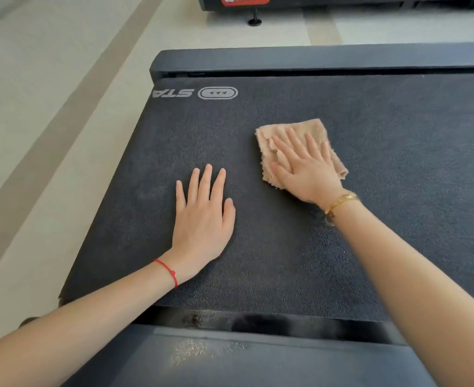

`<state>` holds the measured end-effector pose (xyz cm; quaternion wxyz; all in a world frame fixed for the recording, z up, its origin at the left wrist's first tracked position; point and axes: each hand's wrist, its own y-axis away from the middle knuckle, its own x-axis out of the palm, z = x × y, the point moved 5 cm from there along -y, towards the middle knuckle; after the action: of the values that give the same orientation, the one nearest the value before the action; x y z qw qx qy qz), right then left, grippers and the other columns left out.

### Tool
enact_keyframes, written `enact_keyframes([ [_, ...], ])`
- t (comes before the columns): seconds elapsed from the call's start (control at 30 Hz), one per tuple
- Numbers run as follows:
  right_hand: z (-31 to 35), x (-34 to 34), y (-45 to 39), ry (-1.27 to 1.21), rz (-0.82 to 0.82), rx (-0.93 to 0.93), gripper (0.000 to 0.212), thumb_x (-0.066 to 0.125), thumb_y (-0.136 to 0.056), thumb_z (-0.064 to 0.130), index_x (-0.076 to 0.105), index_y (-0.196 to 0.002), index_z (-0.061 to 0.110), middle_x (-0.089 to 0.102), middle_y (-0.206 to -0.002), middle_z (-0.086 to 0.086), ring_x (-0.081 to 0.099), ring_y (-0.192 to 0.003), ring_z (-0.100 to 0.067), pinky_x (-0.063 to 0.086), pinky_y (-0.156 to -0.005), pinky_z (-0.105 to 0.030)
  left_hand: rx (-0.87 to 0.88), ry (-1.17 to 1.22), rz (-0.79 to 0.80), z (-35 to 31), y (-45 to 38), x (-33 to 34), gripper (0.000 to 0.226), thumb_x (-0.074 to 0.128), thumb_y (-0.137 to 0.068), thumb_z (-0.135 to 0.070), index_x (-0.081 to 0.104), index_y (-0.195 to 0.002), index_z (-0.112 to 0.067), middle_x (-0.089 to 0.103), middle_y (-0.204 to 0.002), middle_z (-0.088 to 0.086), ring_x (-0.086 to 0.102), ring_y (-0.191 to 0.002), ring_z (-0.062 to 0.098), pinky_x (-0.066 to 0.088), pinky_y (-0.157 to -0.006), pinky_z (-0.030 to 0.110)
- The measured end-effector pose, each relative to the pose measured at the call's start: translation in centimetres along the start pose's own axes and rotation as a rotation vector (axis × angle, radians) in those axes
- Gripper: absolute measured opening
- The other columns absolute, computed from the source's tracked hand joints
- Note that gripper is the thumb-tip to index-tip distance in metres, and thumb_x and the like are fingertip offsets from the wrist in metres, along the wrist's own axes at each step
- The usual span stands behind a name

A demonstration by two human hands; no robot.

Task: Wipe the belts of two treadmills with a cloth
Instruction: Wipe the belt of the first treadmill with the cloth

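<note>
A: How far along is the job looking?

B: I'm judging it as somewhere in the first treadmill. The right hand point(307, 166) is pressing flat on the cloth point(300, 152), fingers straight and spread, so its grip is wide and clasping nothing; the cloth is simply lying under the palm. It is sitting on the belt point(369, 219), at about one o'clock from the left hand point(202, 216).

A: And the left?

B: It is also lying flat and open on the belt, fingers straight, bracing and holding nothing. Nothing is showing which parts of the belt are already wiped; I'm seeing no clear clean-and-dirty line, only faint pale smudges at about nine o'clock from that hand.

A: So what is remaining?

B: Likely more of this belt, then the second machine point(314, 1), whose dark base with a red label is showing at twelve o'clock, well apart across the pale floor point(48, 135). Its belt is not showing.

A: What are the materials looking like?

B: The belt is looking dark grey, matte and finely pebbled, with a pale printed logo point(217, 93) at eleven o'clock. The cloth is tan, fluffy terry, folded into a rough square with frayed, loopy edges. The side rail point(286, 58) at twelve o'clock is looking smooth and hard, and the near rail point(230, 356) at six o'clock is carrying a gritty, dusty patch.
</note>
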<state>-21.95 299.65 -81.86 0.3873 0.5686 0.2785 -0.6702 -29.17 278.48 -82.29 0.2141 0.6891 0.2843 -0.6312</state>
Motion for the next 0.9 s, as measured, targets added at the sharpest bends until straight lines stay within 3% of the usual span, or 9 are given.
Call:
enact_keyframes([
  [0.1, -2.4, -1.0, -3.2, -0.027, 0.005, 0.175, 0.061, 0.018, -0.099, 0.057, 0.003, -0.156, 0.041, -0.01, -0.164, 0.01, -0.012, -0.151, -0.028, -0.015, -0.119, -0.05, -0.007, -0.027, 0.014, -0.2, -0.1, 0.2, 0.065, 0.007, -0.098, -0.043, 0.005, -0.159, -0.02, 0.003, -0.166, 0.006, -0.002, -0.153, 0.025, 0.007, -0.122, 0.055],
  [0.2, -2.0, -1.2, -6.5, -0.014, -0.005, 0.231, 0.062, 0.017, -0.098, 0.056, 0.002, -0.156, 0.039, -0.009, -0.165, 0.006, -0.013, -0.15, -0.032, -0.015, -0.118, -0.055, -0.011, -0.054, 0.021, -0.3, -0.3, 0.3, 0.065, 0.002, -0.097, -0.042, 0.002, -0.159, -0.02, 0.001, -0.166, 0.006, -0.003, -0.153, 0.026, 0.008, -0.121, 0.056],
  [0.43, 5.6, 0.1, -9.5, 0.03, 0.038, -0.075, 0.059, 0.014, -0.101, 0.055, 0.001, -0.156, 0.04, -0.01, -0.165, 0.007, -0.013, -0.15, -0.032, -0.014, -0.118, -0.056, 0.003, -0.081, 0.029, 0.0, -0.4, 0.6, 0.067, 0.001, -0.095, -0.043, 0.0, -0.159, -0.021, 0.001, -0.166, 0.006, -0.004, -0.153, 0.025, 0.008, -0.121, 0.056],
  [0.6, 5.3, 0.5, -5.9, 0.027, 0.018, -0.183, 0.059, 0.018, -0.101, 0.057, 0.004, -0.156, 0.042, -0.007, -0.165, 0.01, -0.01, -0.151, -0.028, -0.012, -0.119, -0.052, 0.01, -0.069, 0.018, 0.4, -0.5, 0.7, 0.066, 0.002, -0.096, -0.045, 0.002, -0.159, -0.022, 0.003, -0.166, 0.004, -0.002, -0.153, 0.022, 0.009, -0.122, 0.054],
  [0.9, -6.3, -1.2, 1.6, -0.022, -0.002, 0.235, 0.06, 0.019, -0.1, 0.06, 0.001, -0.155, 0.045, -0.012, -0.164, 0.012, -0.013, -0.151, -0.028, -0.015, -0.119, -0.05, 0.007, -0.026, -0.002, 0.2, -0.6, 0.5, 0.068, 0.006, -0.095, -0.046, 0.012, -0.158, -0.022, 0.012, -0.165, 0.006, 0.006, -0.153, 0.025, 0.009, -0.122, 0.055],
])
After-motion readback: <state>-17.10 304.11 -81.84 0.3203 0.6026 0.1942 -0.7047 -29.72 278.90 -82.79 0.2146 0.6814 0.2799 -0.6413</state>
